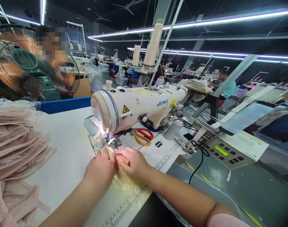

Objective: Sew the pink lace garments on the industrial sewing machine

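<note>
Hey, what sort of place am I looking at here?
Most likely a garment factory's sewing floor: a white Juki industrial sewing machine, tall cream thread cones above it, and a pile of pale pink lace fabric pieces beside it.

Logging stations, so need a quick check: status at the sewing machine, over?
Left hand pressing pale lace piece at the needle of the Juki sewing machine. Right hand on lace too, gripping thin wooden stick. Scissors behind, apart from both hands.
</note>
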Action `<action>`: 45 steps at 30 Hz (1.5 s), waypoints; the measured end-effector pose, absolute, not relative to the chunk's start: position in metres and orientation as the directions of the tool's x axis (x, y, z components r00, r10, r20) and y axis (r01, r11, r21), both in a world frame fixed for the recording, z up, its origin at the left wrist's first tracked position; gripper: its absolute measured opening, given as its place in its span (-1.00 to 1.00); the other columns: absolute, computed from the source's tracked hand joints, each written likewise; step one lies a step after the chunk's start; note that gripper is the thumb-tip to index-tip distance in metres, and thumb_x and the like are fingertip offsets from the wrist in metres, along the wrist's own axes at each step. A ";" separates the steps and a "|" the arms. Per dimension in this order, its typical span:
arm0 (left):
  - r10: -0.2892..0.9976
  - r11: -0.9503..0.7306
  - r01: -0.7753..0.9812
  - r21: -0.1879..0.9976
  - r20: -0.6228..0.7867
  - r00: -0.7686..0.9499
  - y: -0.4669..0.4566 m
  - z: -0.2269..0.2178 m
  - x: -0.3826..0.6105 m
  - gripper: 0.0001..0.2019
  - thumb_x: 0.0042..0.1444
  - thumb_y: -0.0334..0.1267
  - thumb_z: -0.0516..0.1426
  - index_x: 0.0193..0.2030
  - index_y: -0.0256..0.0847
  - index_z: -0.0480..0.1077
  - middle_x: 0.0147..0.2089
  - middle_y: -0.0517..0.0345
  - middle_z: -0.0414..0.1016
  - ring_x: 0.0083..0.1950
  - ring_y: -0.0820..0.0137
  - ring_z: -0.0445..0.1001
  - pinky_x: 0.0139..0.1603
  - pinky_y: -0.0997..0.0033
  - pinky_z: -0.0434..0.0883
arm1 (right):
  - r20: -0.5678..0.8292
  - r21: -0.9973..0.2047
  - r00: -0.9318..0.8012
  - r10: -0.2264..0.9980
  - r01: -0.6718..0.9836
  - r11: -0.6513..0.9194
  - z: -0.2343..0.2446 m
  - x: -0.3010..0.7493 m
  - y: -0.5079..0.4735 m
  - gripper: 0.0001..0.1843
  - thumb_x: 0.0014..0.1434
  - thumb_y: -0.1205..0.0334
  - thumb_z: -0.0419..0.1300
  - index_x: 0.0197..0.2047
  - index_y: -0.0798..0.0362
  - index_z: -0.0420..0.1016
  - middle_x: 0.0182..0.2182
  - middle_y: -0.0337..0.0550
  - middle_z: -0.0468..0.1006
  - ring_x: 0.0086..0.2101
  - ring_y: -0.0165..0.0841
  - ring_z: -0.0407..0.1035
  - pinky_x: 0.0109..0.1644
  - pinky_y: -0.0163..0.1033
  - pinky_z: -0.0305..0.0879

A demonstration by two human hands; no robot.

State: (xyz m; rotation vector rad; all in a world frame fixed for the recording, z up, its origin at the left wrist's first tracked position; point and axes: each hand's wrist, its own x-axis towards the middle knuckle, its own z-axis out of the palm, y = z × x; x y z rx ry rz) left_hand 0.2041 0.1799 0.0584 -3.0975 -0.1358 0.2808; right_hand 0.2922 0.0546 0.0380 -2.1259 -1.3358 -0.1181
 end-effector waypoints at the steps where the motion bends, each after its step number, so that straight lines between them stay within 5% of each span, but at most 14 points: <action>1: 0.083 -0.996 0.081 -0.024 -0.161 0.983 0.180 0.058 0.204 -0.64 0.08 -0.41 0.02 0.02 -0.26 0.41 0.12 -0.34 0.33 0.16 -0.06 0.28 -0.01 0.05 0.32 | 0.395 -0.428 0.470 0.789 0.854 -0.295 0.037 0.292 0.054 -0.79 0.17 0.26 0.02 -0.21 0.06 0.46 -0.39 -0.16 0.52 -0.39 -0.36 0.36 -0.30 -0.30 0.25; 7: 0.107 -0.985 0.068 -0.159 -0.253 0.961 0.178 0.057 0.206 -0.55 0.16 -0.39 -0.07 0.21 -0.36 0.24 0.24 -0.46 0.15 0.17 -0.09 0.26 0.02 0.06 0.31 | 0.339 -0.188 0.391 0.856 0.919 -0.345 0.032 0.290 0.053 -0.73 0.20 0.27 -0.04 -0.20 0.08 0.48 -0.47 -0.14 0.40 -0.45 -0.34 0.23 -0.39 -0.27 0.10; 12: 0.136 -0.979 0.091 -0.182 -0.255 0.957 0.177 0.059 0.207 -0.50 0.23 -0.26 -0.14 0.30 -0.32 0.07 0.26 -0.40 0.15 0.14 -0.05 0.30 -0.03 0.11 0.35 | 0.191 -0.143 0.417 0.889 0.907 -0.395 0.039 0.289 0.052 -0.77 0.17 0.30 0.01 -0.25 0.06 0.49 -0.44 -0.14 0.37 -0.43 -0.35 0.18 -0.41 -0.27 -0.01; 26: 0.145 -0.985 0.139 -0.107 -0.052 0.988 0.182 0.041 0.207 -0.55 0.15 -0.32 -0.01 0.20 -0.27 0.25 0.15 -0.35 0.31 0.12 0.02 0.35 -0.04 0.07 0.40 | 0.331 -0.325 0.409 0.850 0.895 -0.305 0.037 0.292 0.047 -0.75 0.12 0.29 0.02 -0.23 0.04 0.51 -0.51 -0.18 0.30 -0.49 -0.38 0.17 -0.42 -0.30 0.05; 38: 0.111 -0.981 0.079 -0.176 -0.181 0.977 0.173 0.065 0.210 -0.57 0.18 -0.39 -0.05 0.19 -0.23 0.27 0.18 -0.18 0.33 0.25 0.07 0.22 0.17 0.05 0.28 | 0.548 -0.487 0.381 0.745 0.869 -0.087 0.024 0.291 0.047 -0.72 0.13 0.29 -0.03 -0.26 0.10 0.49 -0.51 -0.12 0.37 -0.50 -0.37 0.27 -0.43 -0.30 0.19; 45: 0.026 -0.972 0.030 -0.234 0.021 0.999 0.191 0.033 0.217 -0.64 0.14 -0.19 0.07 0.07 -0.15 0.41 0.01 -0.15 0.49 0.02 0.12 0.45 -0.06 0.22 0.46 | 0.513 -0.466 0.342 0.788 0.881 -0.079 0.012 0.302 0.047 -0.77 0.05 0.35 0.06 -0.25 0.07 0.50 -0.51 -0.15 0.38 -0.52 -0.40 0.30 -0.45 -0.36 0.20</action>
